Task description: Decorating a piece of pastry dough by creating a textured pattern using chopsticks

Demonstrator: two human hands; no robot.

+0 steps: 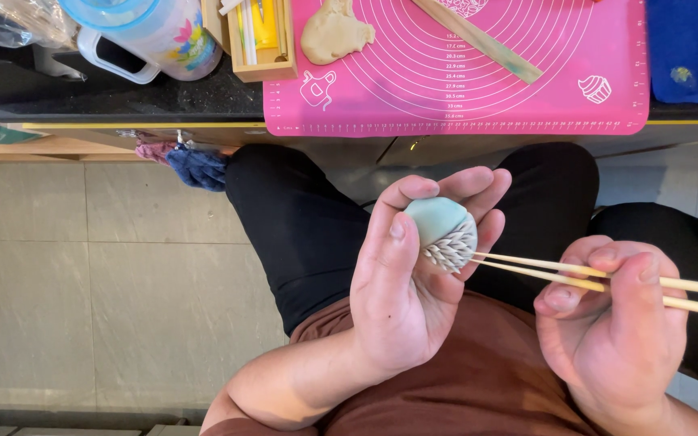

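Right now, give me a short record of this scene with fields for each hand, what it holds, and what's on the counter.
left hand: cradles a pale green dough ball, thumb on top
dough ball: lower part pinched into white leaf-like ridges
right hand: grips a pair of chopsticks, tips at the ridges
counter: pink silicone mat with a beige dough lump and a wooden stick
beside mat: wooden box, plastic jug

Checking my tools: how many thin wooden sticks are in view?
3: two thin pale wooden sticks in the right hand, tips at the pale green dough ball in the left hand; one flat wooden stick on the pink mat.
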